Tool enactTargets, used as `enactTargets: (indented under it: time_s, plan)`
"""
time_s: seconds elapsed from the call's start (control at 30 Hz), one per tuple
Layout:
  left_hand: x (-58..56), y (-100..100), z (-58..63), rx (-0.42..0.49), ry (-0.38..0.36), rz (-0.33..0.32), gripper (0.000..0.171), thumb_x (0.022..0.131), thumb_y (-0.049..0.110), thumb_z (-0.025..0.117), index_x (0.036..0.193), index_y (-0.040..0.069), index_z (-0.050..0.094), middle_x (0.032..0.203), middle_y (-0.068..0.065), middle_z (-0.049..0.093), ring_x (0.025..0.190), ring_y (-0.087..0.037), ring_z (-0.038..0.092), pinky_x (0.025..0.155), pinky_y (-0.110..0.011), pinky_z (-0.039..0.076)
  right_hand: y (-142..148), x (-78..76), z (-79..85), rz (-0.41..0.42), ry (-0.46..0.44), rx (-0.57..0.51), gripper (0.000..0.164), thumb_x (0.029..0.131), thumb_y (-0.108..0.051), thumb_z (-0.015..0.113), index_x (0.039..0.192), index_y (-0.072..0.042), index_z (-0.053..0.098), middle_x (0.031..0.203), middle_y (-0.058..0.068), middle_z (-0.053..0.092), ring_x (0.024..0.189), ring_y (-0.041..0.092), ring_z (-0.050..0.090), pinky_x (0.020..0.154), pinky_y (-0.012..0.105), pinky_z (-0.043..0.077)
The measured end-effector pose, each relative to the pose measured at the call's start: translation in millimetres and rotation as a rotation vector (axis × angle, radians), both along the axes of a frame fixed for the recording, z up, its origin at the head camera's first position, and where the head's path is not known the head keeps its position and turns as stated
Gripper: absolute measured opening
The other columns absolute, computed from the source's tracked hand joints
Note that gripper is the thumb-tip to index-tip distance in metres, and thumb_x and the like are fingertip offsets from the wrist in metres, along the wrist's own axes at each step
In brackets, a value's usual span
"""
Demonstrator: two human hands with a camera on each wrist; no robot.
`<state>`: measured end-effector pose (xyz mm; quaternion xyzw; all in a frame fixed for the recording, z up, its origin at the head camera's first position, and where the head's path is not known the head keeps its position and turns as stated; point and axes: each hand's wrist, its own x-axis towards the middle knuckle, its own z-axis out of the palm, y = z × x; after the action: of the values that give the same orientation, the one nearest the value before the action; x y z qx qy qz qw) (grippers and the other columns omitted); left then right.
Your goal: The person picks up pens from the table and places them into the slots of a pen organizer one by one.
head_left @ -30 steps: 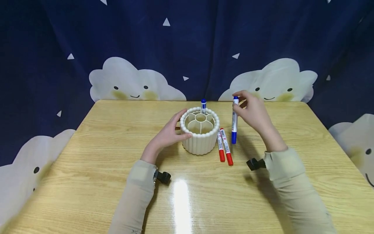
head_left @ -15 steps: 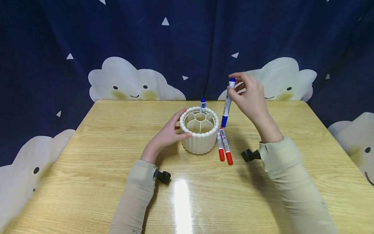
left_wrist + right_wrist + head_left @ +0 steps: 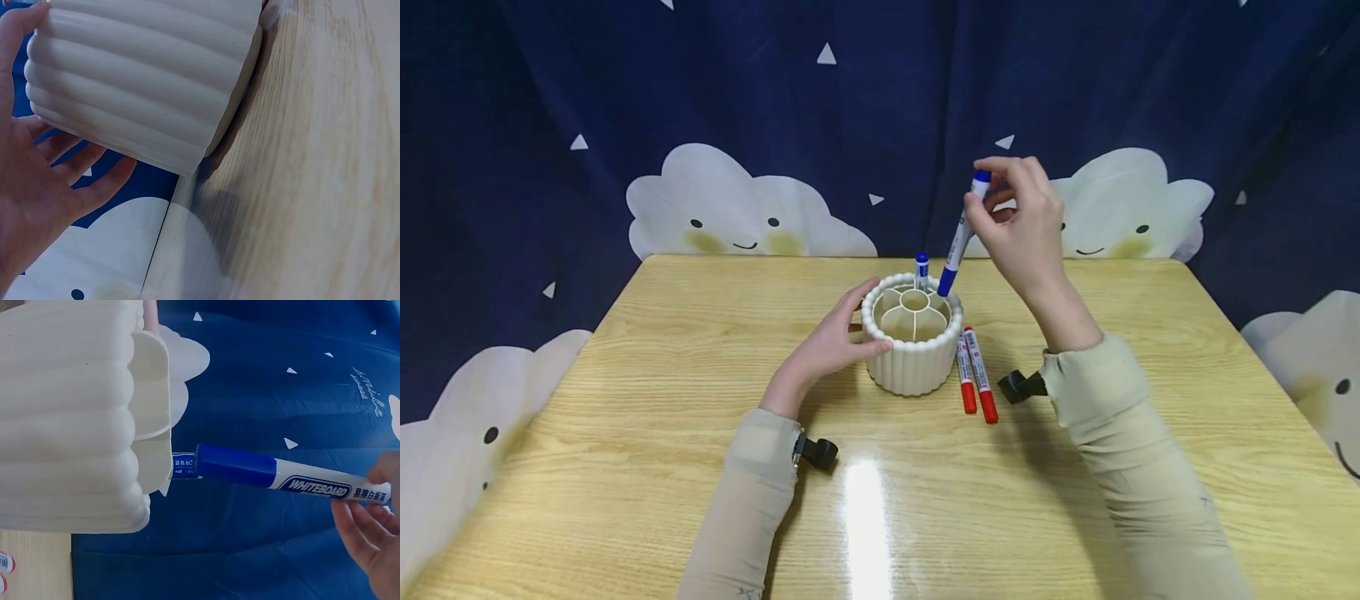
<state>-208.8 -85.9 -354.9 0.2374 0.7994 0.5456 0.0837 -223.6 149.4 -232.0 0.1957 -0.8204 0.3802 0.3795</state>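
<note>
A cream ribbed pen holder (image 3: 912,371) with a beaded rim and inner compartments stands on the table. My left hand (image 3: 827,337) grips its left side, thumb at the front and fingers behind; the left wrist view shows the fingers along the ribbed wall (image 3: 137,75). My right hand (image 3: 1022,221) pinches a blue whiteboard marker (image 3: 961,242) near its top end. The marker slants, its blue cap lowest, over the holder's back right rim. In the right wrist view its cap (image 3: 234,465) is outside the compartments. Another blue marker (image 3: 922,271) stands in a back compartment.
Two red markers (image 3: 981,375) lie side by side on the wooden table (image 3: 625,433), just right of the holder. Behind the table hangs a dark blue curtain (image 3: 880,100) with clouds. Each wrist bears a small black camera (image 3: 820,454).
My right hand has lifted the blue marker and carried it left, from beside the red markers to above the holder's rim, tilting it. My left hand and the holder have stayed put.
</note>
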Motion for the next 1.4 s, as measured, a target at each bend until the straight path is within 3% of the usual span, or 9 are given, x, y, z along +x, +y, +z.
enactTargets:
  time_s: [0.23, 0.7, 0.83, 1.1, 1.4]
  plan:
    - [-4.0, -1, -8.4, 0.005, 0.021, 0.014, 0.092, 0.074, 0.023, 0.075, 0.145, 0.025, 0.018, 0.149, 0.001, 0.020, 0.128, -0.021, 0.034, 0.097, -0.035, 0.043, -8, -3.1, -0.3, 0.019, 0.010, -0.023, 0.030, 0.084, -0.015, 0.060, 0.111, -0.004, 0.059, 0.095, 0.012, 0.053, 0.076, 0.012, 0.058, 0.064, 0.013, 0.051]
    - [-4.0, 1, -6.0, -0.012, 0.015, 0.013, 0.091, 0.074, 0.027, 0.074, 0.145, 0.031, 0.017, 0.149, 0.006, 0.019, 0.132, -0.016, 0.029, 0.100, -0.033, 0.040, -25, -9.0, -12.6, 0.123, 0.059, -0.046, 0.030, 0.084, -0.015, 0.062, 0.111, -0.003, 0.059, 0.094, 0.013, 0.053, 0.078, 0.015, 0.060, 0.063, 0.031, 0.056]
    - [-4.5, 0, -7.7, -0.009, 0.027, 0.012, 0.092, 0.074, 0.026, 0.074, 0.146, 0.027, 0.017, 0.149, 0.004, 0.019, 0.131, -0.018, 0.029, 0.099, -0.033, 0.041, -27, -9.7, -13.8, 0.137, 0.064, -0.042, 0.030, 0.084, -0.015, 0.062, 0.112, -0.003, 0.059, 0.095, 0.013, 0.053, 0.079, 0.015, 0.060, 0.063, 0.028, 0.055]
    - [-5.8, -2, -9.4, -0.007, 0.026, 0.014, 0.090, 0.074, 0.028, 0.075, 0.143, 0.035, 0.018, 0.148, 0.005, 0.021, 0.131, -0.017, 0.029, 0.100, -0.034, 0.040, -33, -11.3, -17.4, 0.170, 0.107, 0.004, 0.030, 0.084, -0.014, 0.062, 0.112, -0.002, 0.058, 0.094, 0.015, 0.054, 0.079, 0.016, 0.060, 0.062, 0.024, 0.055]
    - [-5.1, -2, -8.9, -0.006, 0.024, 0.009, 0.091, 0.075, 0.029, 0.074, 0.146, 0.027, 0.017, 0.149, 0.003, 0.020, 0.132, -0.017, 0.028, 0.100, -0.036, 0.040, -32, -13.9, -31.3, 0.224, -0.036, 0.118, 0.028, 0.083, -0.012, 0.064, 0.108, -0.001, 0.059, 0.091, 0.013, 0.055, 0.077, 0.016, 0.058, 0.069, 0.025, 0.055]
